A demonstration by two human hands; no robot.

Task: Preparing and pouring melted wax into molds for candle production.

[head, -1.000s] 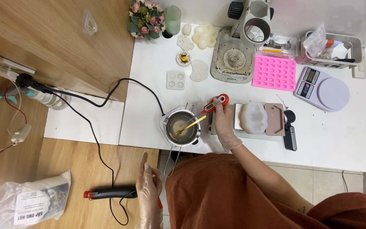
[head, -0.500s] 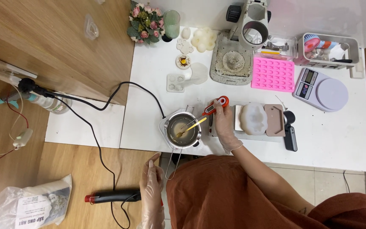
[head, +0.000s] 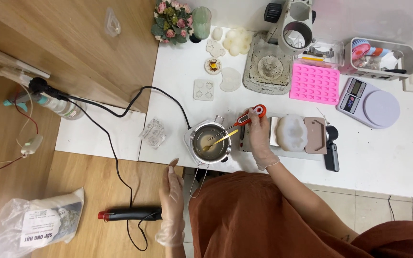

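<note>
My right hand [head: 260, 138], in a clear glove, holds a red probe thermometer [head: 251, 114] with its thin metal probe dipped into a small steel melting pot [head: 210, 143] of pale liquid. A yellow stirrer rests in the pot too. My left hand [head: 171, 200], also gloved, hangs open below the table edge, fingers pointing up toward the pot's wire handle [head: 198, 180]. It holds nothing and sits just right of a black heat gun [head: 130, 214] on the floor.
A white silicone mould [head: 291, 132] and tan board lie right of the pot. Behind stand a pink mould [head: 314, 83], a scale [head: 369, 103], a microscope base [head: 270, 67], a white bin [head: 383, 58] and flowers [head: 172, 21]. A black cable [head: 115, 157] runs across the floor; a plastic bag [head: 34, 225] lies bottom left.
My left hand has risen toward the table edge. The view has shifted right, and a small clear packet now shows left of the pot. My right hand keeps the thermometer in the pot.
</note>
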